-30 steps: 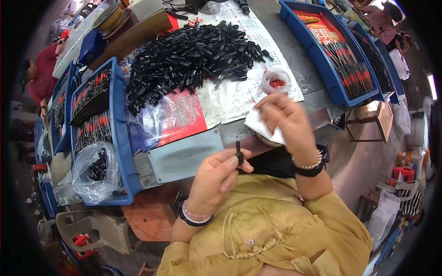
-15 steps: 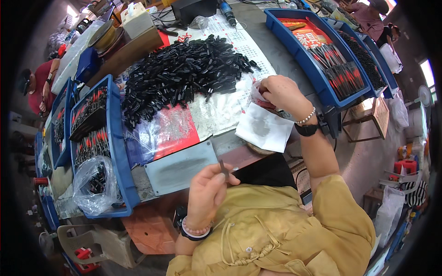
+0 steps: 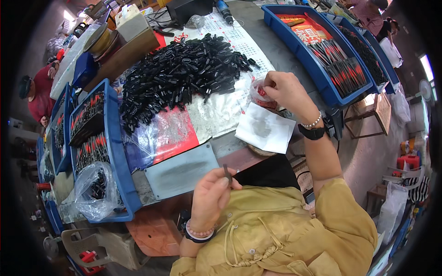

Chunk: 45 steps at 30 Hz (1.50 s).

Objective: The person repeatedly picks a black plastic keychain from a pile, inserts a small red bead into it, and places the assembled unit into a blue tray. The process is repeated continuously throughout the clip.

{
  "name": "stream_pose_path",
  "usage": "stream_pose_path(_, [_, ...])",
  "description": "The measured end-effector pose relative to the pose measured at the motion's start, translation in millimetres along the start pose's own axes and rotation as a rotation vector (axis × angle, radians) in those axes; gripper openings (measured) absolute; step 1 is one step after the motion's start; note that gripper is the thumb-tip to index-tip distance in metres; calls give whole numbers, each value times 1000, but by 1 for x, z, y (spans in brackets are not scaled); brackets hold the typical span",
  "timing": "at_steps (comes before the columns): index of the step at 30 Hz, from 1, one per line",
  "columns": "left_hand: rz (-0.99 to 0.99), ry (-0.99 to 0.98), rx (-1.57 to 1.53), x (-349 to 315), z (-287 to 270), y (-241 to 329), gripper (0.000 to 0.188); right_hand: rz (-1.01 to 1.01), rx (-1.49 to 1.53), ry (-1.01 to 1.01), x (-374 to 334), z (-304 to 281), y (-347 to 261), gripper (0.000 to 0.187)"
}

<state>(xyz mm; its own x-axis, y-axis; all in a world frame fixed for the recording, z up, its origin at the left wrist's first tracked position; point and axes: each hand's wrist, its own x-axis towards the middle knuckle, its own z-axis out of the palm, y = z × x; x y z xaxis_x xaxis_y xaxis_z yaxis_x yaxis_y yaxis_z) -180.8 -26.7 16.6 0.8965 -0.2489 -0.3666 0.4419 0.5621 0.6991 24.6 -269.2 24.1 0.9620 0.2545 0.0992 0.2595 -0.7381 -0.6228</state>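
My left hand (image 3: 209,198) pinches a small dark flat strip (image 3: 227,173) upright between thumb and fingertips. It is just in front of a grey-blue plate (image 3: 182,170) with a dark smudge, lying at the table's near edge. My right hand (image 3: 287,92) reaches out to a clear plastic container (image 3: 254,94) with red bits inside. Thumb and fingers there are pinched together at its rim, and whatever they hold is hidden. A white paper (image 3: 267,126) with a grey smear lies below that wrist. Farther back spreads a big heap of black oblong pieces (image 3: 184,73).
Blue trays with red-and-black parts stand at the left (image 3: 124,156) and the far right (image 3: 294,46). A clear plastic bag (image 3: 95,191) sits in the left tray's near end. A blue power tool (image 3: 224,11) lies at the back. Another person (image 3: 41,92) is at the far left.
My right hand has lifted slightly from the plastic container, showing more of its red contents. My left hand still holds the strip, now slightly farther right in view.
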Motion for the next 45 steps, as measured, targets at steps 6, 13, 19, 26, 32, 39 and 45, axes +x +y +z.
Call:
stream_pose_path(6, [-15, 6, -2, 0, -5, -9, 24, -69, 232, 121, -7, 0, 6, 12])
stream_pose_path(13, [13, 8, 53, 1, 0, -8, 24, 98, 563, 89, -21, -6, -6, 13])
stream_pose_path(19, [60, 24, 210, 3, 16, -3, 23, 155, 1048, -196, -78, 20, -49, 8])
stream_pose_path(26, [14, -28, 193, 3, 13, 2, 18, 330, 1352, -526, -101, 47, -75, 13])
stream_pose_path(32, [19, 27, 238, -5, 8, 2, 16, 318, 1361, -541, -104, 47, -81, 11])
stream_pose_path(39, [88, 46, 224, -10, 7, 0, 17, 23, 1356, -459, -114, 56, -81, 11])
stream_pose_path(45, [390, 191, 551, -16, 15, -16, 31, -90, 1272, -351, -122, 59, -84, 11])
